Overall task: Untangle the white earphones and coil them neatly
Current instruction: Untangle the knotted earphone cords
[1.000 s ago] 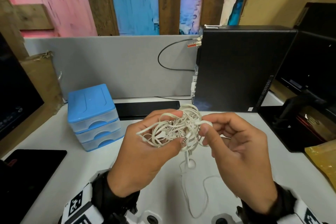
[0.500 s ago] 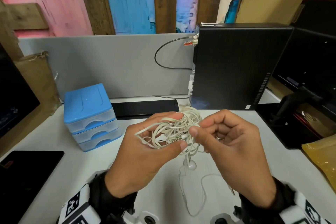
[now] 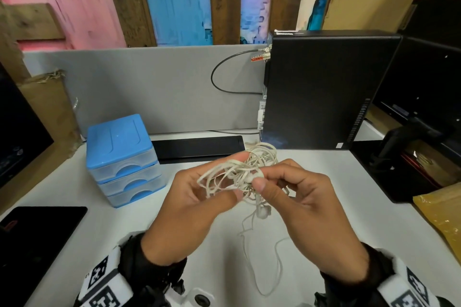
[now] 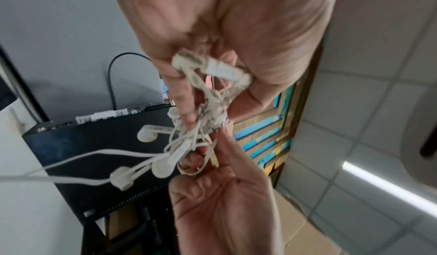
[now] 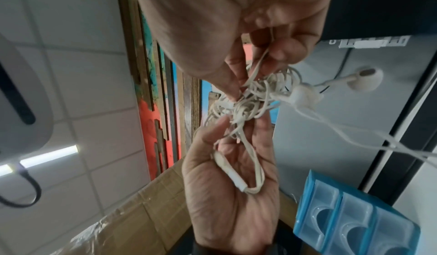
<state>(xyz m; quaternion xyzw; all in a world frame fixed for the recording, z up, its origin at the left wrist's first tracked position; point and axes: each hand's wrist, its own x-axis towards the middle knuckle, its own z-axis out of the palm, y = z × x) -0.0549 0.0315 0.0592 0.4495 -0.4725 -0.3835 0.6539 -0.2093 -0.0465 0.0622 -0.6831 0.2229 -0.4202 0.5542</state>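
Note:
The white earphones are a tangled ball held in the air above the white desk. My left hand grips the ball's left side between thumb and fingers, with the inline remote lying in its palm. From the right, my right hand pinches strands at the knot's middle. One earbud dangles under the knot, and a loose loop of cord hangs down toward the desk. The right wrist view shows two earbuds sticking out of the tangle.
A blue three-drawer unit stands at the left, and a flat black device lies behind the hands. A black computer tower and a monitor stand are at the right. A yellow padded envelope sits far right, a black tablet near left.
My right hand has moved left into the knot, from a strand on its right side to its middle. The left hand keeps its hold on the ball.

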